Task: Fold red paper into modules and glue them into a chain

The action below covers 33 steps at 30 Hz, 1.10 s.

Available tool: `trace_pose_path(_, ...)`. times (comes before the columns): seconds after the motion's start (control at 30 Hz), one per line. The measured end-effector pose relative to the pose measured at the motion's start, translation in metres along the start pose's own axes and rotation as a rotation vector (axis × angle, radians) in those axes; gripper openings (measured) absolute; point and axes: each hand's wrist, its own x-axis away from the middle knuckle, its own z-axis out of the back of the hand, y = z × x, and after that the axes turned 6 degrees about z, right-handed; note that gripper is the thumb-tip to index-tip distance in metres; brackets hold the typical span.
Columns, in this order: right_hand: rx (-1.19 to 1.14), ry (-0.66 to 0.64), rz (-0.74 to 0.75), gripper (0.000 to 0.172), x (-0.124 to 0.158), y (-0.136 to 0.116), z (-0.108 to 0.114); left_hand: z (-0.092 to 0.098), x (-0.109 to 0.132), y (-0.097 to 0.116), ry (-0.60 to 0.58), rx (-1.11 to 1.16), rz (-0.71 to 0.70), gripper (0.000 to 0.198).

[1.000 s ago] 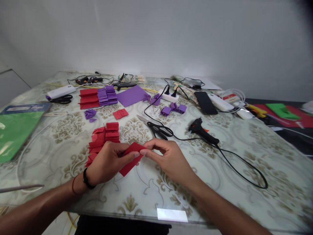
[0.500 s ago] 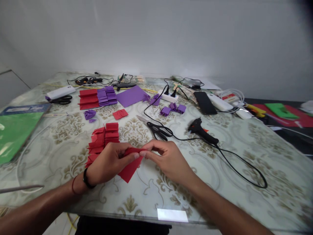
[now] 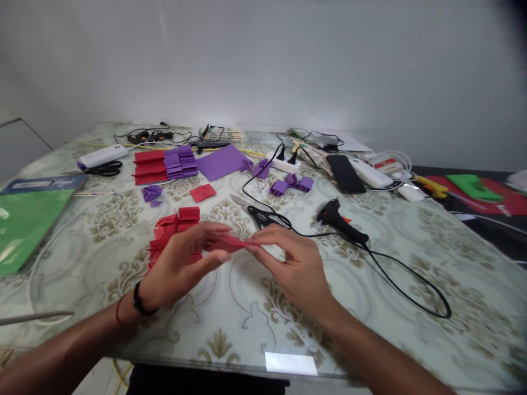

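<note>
Pinched at its right end by my right hand, a piece of red paper is held above the table, seen nearly edge-on. My left hand is around the paper's left part with thumb and fingers apart; its fingers are slightly blurred. Partly behind that hand lie several folded red paper pieces. One flat red folded piece sits farther back. Black-handled scissors lie just beyond my right hand.
A black glue gun with a looping cord rests to the right. Farther back are a purple sheet, folded purple pieces, a power strip and a phone. Green paper lies at left.
My left hand has loosened its pinch, its fingers spreading apart. The red paper has turned from hanging downward to nearly edge-on, and my right hand still pinches its end.
</note>
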Motion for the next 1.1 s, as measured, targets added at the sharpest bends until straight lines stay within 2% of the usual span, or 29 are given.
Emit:
trace_pose_path(0.1,0.157,0.145,0.265,0.026,0.002,0.000,0.004,0.004,0.000,-0.001,0.130,0.105,0.009,0.045)
trace_pose_path(0.13,0.202,0.167,0.331,0.030,0.003,0.001,0.005,0.005,0.000,-0.002,0.127,0.138,0.055,0.049)
trace_pose_path(0.2,0.261,0.178,0.420,0.035,0.005,0.001,0.006,0.005,-0.001,-0.005,0.037,0.230,0.193,0.060)
trace_pose_path(0.27,0.284,0.145,0.460,0.037,0.007,0.000,0.006,0.005,-0.002,-0.006,-0.079,0.361,0.337,0.065)
trace_pose_path(0.33,0.284,0.088,0.483,0.038,0.007,0.000,0.006,0.003,-0.003,-0.006,-0.128,0.487,0.418,0.061)
trace_pose_path(0.4,0.277,0.034,0.497,0.037,0.007,0.000,0.005,0.002,-0.005,-0.004,-0.102,0.538,0.420,0.049)
trace_pose_path(0.5,0.217,-0.041,0.481,0.032,0.005,0.000,0.002,0.001,-0.007,-0.005,-0.042,0.473,0.334,0.035)
trace_pose_path(0.57,0.137,-0.073,0.399,0.030,0.005,0.000,0.000,0.001,-0.008,-0.006,-0.004,0.406,0.272,0.033)
trace_pose_path(0.6,0.085,-0.074,0.312,0.028,0.005,0.001,0.000,0.001,-0.008,-0.007,0.010,0.379,0.244,0.033)
trace_pose_path(0.7,-0.128,-0.064,-0.101,0.021,0.005,0.003,-0.002,-0.001,-0.007,-0.008,0.006,0.304,0.217,0.032)
trace_pose_path(0.73,-0.209,-0.065,-0.225,0.023,0.005,0.004,-0.003,-0.002,-0.006,-0.008,-0.015,0.284,0.219,0.032)
trace_pose_path(0.8,-0.334,-0.072,-0.376,0.027,0.004,0.005,-0.005,-0.004,-0.004,-0.005,-0.061,0.245,0.222,0.030)
trace_pose_path(0.93,-0.395,-0.112,-0.442,0.021,0.003,0.006,-0.010,-0.008,-0.002,0.000,-0.086,0.166,0.182,0.027)
trace_pose_path(1.1,-0.464,-0.104,-0.435,0.017,0.003,0.003,-0.009,-0.006,-0.003,0.000,-0.060,0.212,0.109,0.017)
